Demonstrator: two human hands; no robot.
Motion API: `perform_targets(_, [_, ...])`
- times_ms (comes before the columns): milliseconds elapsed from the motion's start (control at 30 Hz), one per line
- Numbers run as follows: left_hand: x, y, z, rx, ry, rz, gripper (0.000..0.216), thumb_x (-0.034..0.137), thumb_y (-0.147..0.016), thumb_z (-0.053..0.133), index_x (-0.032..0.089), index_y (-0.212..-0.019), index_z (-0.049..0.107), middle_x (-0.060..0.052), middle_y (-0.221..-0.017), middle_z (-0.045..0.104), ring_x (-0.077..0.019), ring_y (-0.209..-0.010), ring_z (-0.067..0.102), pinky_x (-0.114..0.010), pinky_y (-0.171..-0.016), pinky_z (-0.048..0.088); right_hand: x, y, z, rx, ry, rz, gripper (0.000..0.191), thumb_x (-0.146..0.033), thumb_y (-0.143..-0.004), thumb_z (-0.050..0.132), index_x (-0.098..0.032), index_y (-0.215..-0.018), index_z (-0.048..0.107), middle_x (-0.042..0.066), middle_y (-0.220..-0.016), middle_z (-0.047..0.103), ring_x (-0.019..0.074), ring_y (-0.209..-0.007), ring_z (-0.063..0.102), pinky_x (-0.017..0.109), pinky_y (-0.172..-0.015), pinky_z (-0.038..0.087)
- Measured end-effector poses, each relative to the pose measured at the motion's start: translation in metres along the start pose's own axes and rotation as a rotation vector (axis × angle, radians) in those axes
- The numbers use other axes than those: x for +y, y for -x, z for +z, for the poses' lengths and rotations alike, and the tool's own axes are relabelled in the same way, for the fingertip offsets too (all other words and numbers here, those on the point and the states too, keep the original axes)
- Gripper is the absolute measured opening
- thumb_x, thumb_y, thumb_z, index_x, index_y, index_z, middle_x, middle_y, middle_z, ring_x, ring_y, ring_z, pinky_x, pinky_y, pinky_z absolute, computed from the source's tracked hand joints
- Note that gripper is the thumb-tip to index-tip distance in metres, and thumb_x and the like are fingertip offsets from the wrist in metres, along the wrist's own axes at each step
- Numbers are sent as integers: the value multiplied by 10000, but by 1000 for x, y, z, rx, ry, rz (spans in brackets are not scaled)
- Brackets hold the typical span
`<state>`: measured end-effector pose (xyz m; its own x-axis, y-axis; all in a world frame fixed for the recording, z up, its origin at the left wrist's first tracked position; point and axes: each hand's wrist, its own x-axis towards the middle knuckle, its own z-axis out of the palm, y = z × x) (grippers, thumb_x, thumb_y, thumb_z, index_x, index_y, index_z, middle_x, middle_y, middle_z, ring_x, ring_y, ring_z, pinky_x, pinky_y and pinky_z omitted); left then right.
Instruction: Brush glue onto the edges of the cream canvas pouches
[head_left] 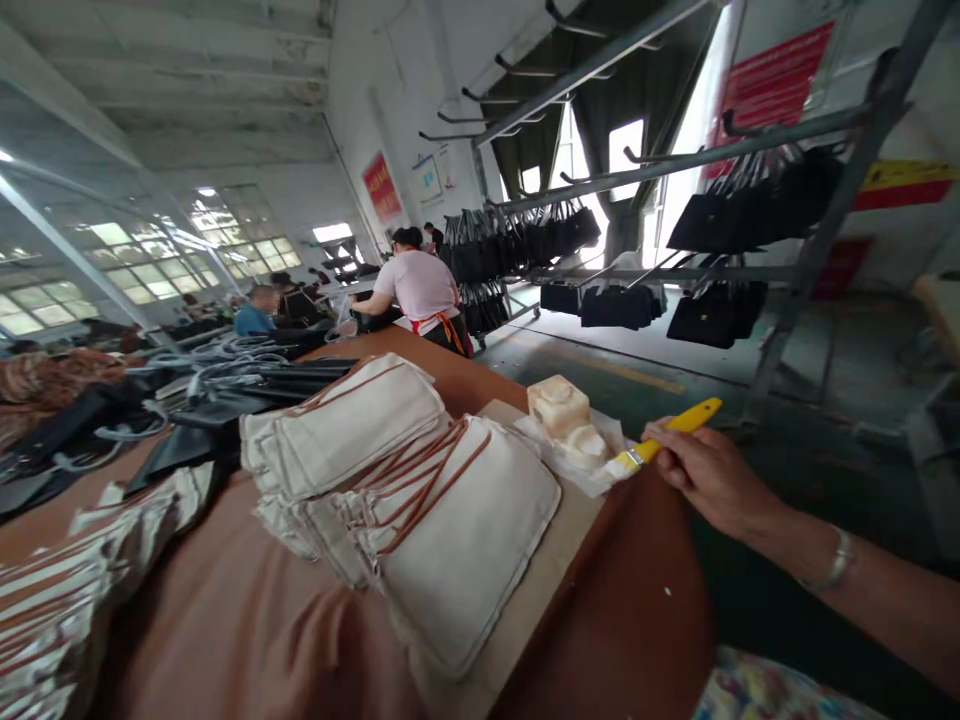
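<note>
My right hand (pixel 709 472) is closed around a yellow-handled brush (pixel 667 432). The bristle end of the brush rests by a cream-coloured glue pot (pixel 564 412) that sits on white paper at the table's right edge. A bracelet is on that wrist. A fanned stack of cream fabric pieces with brown cords (pixel 420 495) lies on a board just left of the pot. My left hand is out of view.
The brown table (pixel 247 620) carries striped fabric at the near left and black bag parts (pixel 202 400) farther back. A person in a pink shirt (pixel 420 290) works at the table's far end. Metal racks of black bags (pixel 720 230) stand to the right across the aisle.
</note>
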<state>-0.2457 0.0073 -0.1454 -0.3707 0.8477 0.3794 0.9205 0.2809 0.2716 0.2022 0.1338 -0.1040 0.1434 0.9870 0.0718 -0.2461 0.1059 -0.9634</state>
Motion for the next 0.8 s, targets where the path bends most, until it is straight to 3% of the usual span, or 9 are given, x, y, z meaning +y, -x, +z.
perform_targets(100, [91, -29, 21, 2, -45, 320, 345, 361, -957, 395, 231, -1235, 553, -85, -1268, 597, -270, -1151, 556, -398, -1005, 421, 5, -28, -14, -38, 65, -35, 398, -501, -749, 743, -139, -845, 607, 3, -633, 511, 98, -483, 392, 215, -395, 260])
perform_targets(200, [159, -64, 46, -104, -131, 333, 357, 323, -966, 352, 181, -1227, 549, -112, -1195, 628, -272, -1093, 571, -385, -923, 440, 12, -54, -22, -88, 207, -99, 400, -513, -808, 664, -129, -910, 618, 15, -670, 548, 121, -522, 456, 229, -447, 337])
perform_targets(267, [186, -84, 62, -152, -167, 284, 361, 315, -960, 341, 172, -1205, 565, -129, -1152, 641, -299, -1055, 583, -405, -850, 450, 19, -70, -25, -138, 350, -182, 358, -485, -865, 584, -132, -916, 627, 18, -676, 562, 139, -547, 491, 244, -487, 383])
perform_targets(400, [209, -114, 82, -196, -215, 169, 403, 394, -941, 355, 149, -1119, 621, -181, -1113, 635, -361, -1050, 585, -429, -780, 441, 38, -95, -27, -237, 566, -334, 252, -358, -900, 528, -145, -910, 662, 48, -805, 645, 176, -690, 584, 279, -647, 455])
perform_targets(533, [217, -133, 83, -286, -215, 77, 409, 461, -892, 432, 152, -1009, 673, -182, -1009, 666, -344, -951, 638, -375, -687, 438, 54, -112, -21, -327, 614, -387, 130, -260, -846, 595, -175, -833, 693, 42, -863, 683, 206, -807, 618, 296, -754, 452])
perform_targets(633, [221, -135, 74, -357, -171, 94, 331, 442, -869, 478, 197, -937, 691, -124, -940, 686, -283, -855, 663, -318, -627, 411, 56, -120, -19, -372, 638, -424, 116, -249, -844, 609, -191, -813, 705, 36, -864, 690, 209, -814, 629, 296, -774, 457])
perform_targets(800, [232, -112, 40, -333, -111, 155, 295, 457, -895, 447, 280, -970, 672, -49, -935, 694, -244, -825, 650, -290, -603, 355, 49, -113, -34, -395, 648, -495, 149, -262, -911, 565, -194, -919, 697, 53, -933, 677, 199, -868, 619, 294, -811, 451])
